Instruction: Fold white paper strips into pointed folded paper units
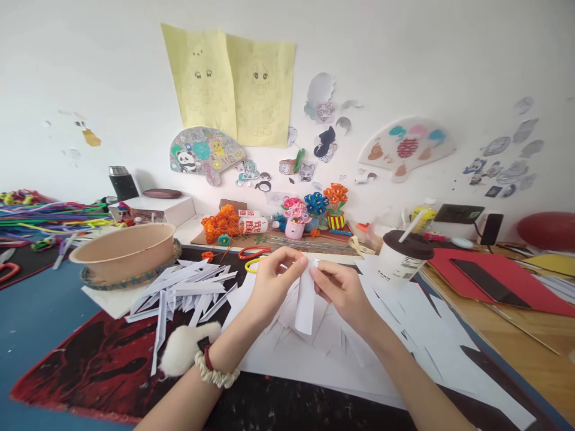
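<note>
Between my two hands hangs a narrow white paper strip [306, 305], pinched near its upper end. My left hand [279, 276] grips its left edge with thumb and index finger. On the right edge, my right hand [338, 286] pinches the same strip, fingers curled behind it. Beneath lie loose white paper pieces [323, 353] spread over large sheets. A heap of folded paper strips [191, 287] lies to the left, beyond a fluffy white object [186, 347] beside my left wrist. Yellow-handled scissors [252, 265] show partly behind my left hand.
A lidded cup with a straw [402, 257] stands right of my right hand. At the left is a beige basin [123, 251]. Orange pipe-cleaner flowers [228, 227] and small flower pots [294, 228] line the back, with orange-red scissors [254, 252] in front. A red folder [471, 263] lies right.
</note>
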The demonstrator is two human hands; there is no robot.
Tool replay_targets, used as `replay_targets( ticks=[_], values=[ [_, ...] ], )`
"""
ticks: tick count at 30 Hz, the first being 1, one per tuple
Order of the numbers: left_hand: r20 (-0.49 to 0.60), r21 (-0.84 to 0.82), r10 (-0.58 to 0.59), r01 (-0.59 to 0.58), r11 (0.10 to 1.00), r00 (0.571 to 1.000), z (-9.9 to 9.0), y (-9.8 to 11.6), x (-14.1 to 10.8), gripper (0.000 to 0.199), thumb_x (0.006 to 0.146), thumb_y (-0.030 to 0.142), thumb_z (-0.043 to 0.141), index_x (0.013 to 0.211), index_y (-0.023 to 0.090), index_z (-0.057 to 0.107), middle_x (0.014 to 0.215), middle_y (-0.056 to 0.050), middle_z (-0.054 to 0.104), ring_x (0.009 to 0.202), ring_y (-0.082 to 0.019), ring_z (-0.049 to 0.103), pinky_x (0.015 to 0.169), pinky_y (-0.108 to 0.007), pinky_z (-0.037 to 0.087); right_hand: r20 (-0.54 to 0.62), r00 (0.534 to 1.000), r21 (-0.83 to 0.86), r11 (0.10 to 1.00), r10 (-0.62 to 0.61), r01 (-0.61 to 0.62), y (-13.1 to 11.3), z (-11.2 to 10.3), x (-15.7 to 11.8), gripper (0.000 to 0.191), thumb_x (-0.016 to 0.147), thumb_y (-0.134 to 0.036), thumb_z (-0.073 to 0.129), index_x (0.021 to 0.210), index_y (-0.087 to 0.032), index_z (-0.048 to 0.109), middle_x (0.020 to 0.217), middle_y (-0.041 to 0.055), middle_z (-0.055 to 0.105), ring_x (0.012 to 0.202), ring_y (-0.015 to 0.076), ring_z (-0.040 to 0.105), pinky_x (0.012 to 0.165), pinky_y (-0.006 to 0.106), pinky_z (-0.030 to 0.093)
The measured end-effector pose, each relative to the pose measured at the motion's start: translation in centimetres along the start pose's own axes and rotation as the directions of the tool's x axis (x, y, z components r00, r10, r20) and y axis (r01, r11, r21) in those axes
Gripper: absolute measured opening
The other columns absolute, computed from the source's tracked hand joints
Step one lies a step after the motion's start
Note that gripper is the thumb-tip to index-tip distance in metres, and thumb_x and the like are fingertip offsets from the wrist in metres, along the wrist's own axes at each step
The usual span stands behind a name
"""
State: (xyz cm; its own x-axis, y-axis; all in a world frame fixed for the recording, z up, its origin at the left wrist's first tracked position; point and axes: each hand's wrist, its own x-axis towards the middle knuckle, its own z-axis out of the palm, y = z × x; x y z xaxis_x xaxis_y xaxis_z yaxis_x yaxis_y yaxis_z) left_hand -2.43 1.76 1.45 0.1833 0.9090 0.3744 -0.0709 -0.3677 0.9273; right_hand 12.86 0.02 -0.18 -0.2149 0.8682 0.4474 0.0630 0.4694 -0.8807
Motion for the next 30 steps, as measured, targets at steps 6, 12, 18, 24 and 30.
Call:
replay_targets(
  ticks=[6, 12, 18, 24, 30],
  values=[
    [-0.003, -0.014, 0.055, -0.055, 0.998, 0.998, -0.1, -0.1, 0.0, 0.019, 0.08, 0.033, 0.069, 0.077, 0.016, 0.062, 0.073, 0.001, 0.056, 0.065, -0.011, 0.044, 0.06, -0.024, 0.035, -0.001, 0.999, -0.069, 0.997, -0.034, 0.034, 0.2, -0.2, 0.0, 0.035, 0.094, -0.035, 0.05, 0.063, -0.019, 0.045, 0.06, -0.0042, 0.037, 0.055, 0.0113, 0.034, 0.05, 0.027, 0.024],
    [-0.02, 0.02, 0.07, -0.07, 0.997, 0.997, 0.0, -0.2, -0.1, 0.019, 0.081, 0.033, 0.068, 0.074, 0.016, 0.062, 0.071, 0.001, 0.056, 0.064, -0.011, 0.045, 0.06, -0.024, 0.035, -0.016, 1.0, -0.119, 0.993, -0.025, 0.023, -0.1, -0.1, 0.1, 0.036, 0.093, -0.035, 0.05, 0.062, -0.02, 0.043, 0.059, -0.0041, 0.036, 0.054, 0.0114, 0.034, 0.05, 0.027, 0.024],
    [-0.063, 0.079, 0.106, -0.101, 0.992, 0.992, -0.1, -0.4, 0.0, 0.019, 0.081, 0.03, 0.065, 0.07, 0.016, 0.06, 0.069, 0.0, 0.056, 0.065, -0.012, 0.047, 0.061, -0.025, 0.037, -0.047, 0.999, -0.167, 0.986, -0.001, -0.007, -0.2, -0.2, 0.1, 0.035, 0.091, -0.035, 0.051, 0.061, -0.02, 0.04, 0.058, -0.0048, 0.031, 0.054, 0.0113, 0.029, 0.05, 0.027, 0.022],
    [0.064, 0.279, 0.11, -0.124, 0.952, 0.992, 0.1, 0.4, -0.1, 0.029, 0.089, 0.032, 0.051, 0.064, 0.018, 0.047, 0.059, 0.005, 0.04, 0.055, -0.01, 0.033, 0.053, -0.024, 0.028, -0.031, 0.999, -0.1, 0.994, 0.042, -0.044, -0.3, -0.2, 0.2, 0.039, 0.088, -0.034, 0.051, 0.056, -0.021, 0.032, 0.056, -0.005, 0.029, 0.053, 0.0109, 0.026, 0.049, 0.026, 0.02],
    [0.089, 0.271, 0.059, -0.082, 0.959, 0.994, 0.4, 0.6, -0.3, 0.031, 0.091, 0.034, 0.046, 0.063, 0.019, 0.043, 0.056, 0.005, 0.04, 0.053, -0.011, 0.034, 0.052, -0.024, 0.027, -0.012, 0.999, -0.036, 0.998, 0.05, -0.051, -0.4, -0.4, 0.3, 0.038, 0.086, -0.032, 0.052, 0.054, -0.02, 0.033, 0.056, -0.0049, 0.028, 0.053, 0.0105, 0.025, 0.048, 0.026, 0.02]
  ],
)
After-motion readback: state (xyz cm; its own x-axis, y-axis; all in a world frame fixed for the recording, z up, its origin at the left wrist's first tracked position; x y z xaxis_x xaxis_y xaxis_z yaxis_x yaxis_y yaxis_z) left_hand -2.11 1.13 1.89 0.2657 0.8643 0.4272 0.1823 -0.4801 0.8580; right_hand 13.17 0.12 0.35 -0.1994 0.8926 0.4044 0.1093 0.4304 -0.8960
